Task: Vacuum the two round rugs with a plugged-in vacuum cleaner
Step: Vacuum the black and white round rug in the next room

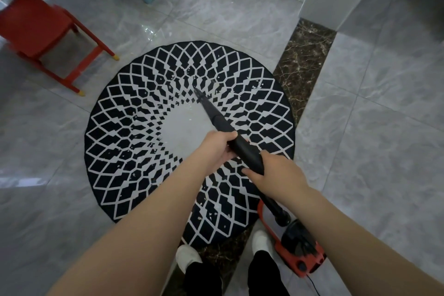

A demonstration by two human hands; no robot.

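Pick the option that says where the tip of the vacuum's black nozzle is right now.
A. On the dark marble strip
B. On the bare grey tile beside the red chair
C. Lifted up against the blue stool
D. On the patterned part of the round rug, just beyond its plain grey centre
D: the tip of the black nozzle lies over the black-and-white pattern of the round rug, just past the plain centre, with both hands gripping the tube.

The red chair (36,24) at ten o'clock is cut off by the edge. The vacuum body (300,250) at five o'clock hides partly behind an arm. Its cord (315,287) runs off the bottom.
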